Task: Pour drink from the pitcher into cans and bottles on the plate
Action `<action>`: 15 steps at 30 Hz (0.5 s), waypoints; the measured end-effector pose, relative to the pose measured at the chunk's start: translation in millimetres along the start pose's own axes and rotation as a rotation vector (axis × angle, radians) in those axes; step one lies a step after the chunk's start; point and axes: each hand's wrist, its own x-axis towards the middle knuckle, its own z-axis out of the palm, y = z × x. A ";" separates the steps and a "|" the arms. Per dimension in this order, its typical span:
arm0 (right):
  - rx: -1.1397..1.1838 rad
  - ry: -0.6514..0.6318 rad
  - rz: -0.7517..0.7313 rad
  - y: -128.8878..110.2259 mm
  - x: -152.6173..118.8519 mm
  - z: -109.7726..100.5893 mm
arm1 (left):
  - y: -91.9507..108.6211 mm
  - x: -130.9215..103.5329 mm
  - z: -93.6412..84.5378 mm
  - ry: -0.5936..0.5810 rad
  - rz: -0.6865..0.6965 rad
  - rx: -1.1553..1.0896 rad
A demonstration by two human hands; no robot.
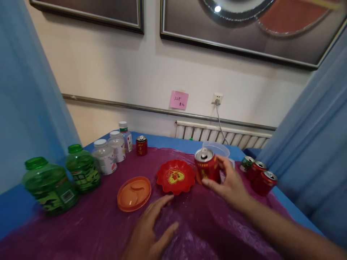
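My right hand (230, 180) grips a red can (206, 167) by its side, upright, with its pull-tab top showing, just right of a red scalloped plate (175, 177). Below the plate, near its front edge, my left hand (154, 229) hovers over the purple plastic sheet with fingers apart and nothing in it. An orange divided dish (134, 194) lies left of the plate. Behind the dish a second red can (141, 146) stands upright. Whether the held can touches the sheet is hard to tell.
Two green bottles (51, 186) and several clear white-capped bottles (105, 157) line the left side. Three cans (264, 183) stand at the right. A clear plastic container (217, 148) sits behind the held can. Blue curtains (311, 144) flank the table; a radiator (235, 135) is behind.
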 end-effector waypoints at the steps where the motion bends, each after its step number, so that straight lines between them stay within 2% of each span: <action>1: 0.079 0.002 0.024 -3.0 -17.8 16.8 | 10.3 10.1 -2.6 0.014 -0.059 -0.082; 2: 0.117 -0.004 0.041 -5.8 -33.5 32.4 | 20.4 19.8 -4.6 0.005 -0.113 -0.151; 5: 0.136 -0.010 0.045 -11.4 -65.9 68.7 | 44.3 39.8 -5.7 0.026 -0.141 -0.259; 8: 0.128 -0.029 0.070 -10.1 -82.4 88.4 | 50.2 44.2 -2.6 0.008 -0.114 -0.187; 11: 0.092 -0.002 0.101 3.4 -98.3 95.4 | 31.8 51.9 -6.0 -0.027 -0.079 -0.081; 13: 0.077 0.030 0.116 19.6 -114.2 96.9 | 6.2 70.2 -17.2 0.014 -0.092 0.003; 15: 0.109 0.037 0.141 38.5 -134.3 98.9 | -26.1 99.7 -35.6 0.101 -0.155 0.141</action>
